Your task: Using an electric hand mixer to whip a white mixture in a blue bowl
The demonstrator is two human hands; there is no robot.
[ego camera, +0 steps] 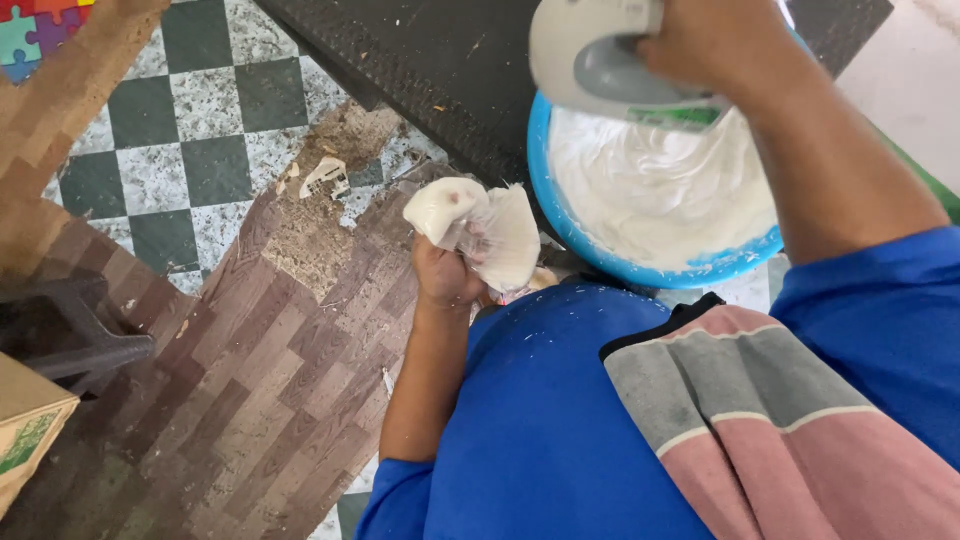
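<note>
Left hand point(445, 275) fingers closed round a clear plastic bag point(480, 230) w/ white lumps, held just left of a blue bowl point(560, 215) of white cream. Right hand point(715, 40) clamped on a white hand mixer point(600, 60) over the bowl; green label strip seen on its underside. Cardboard box point(25, 425) w/ green panel at bottom left, dark stool point(70, 330) beside it, striped cloth point(760, 420) on lap

My left hand point(445, 275) grips a plastic bag of white cream point(480, 228); my right hand point(715, 40) holds a hand mixer point(600, 60) over the blue bowl point(560, 215) of whipped cream point(655, 190).
</note>
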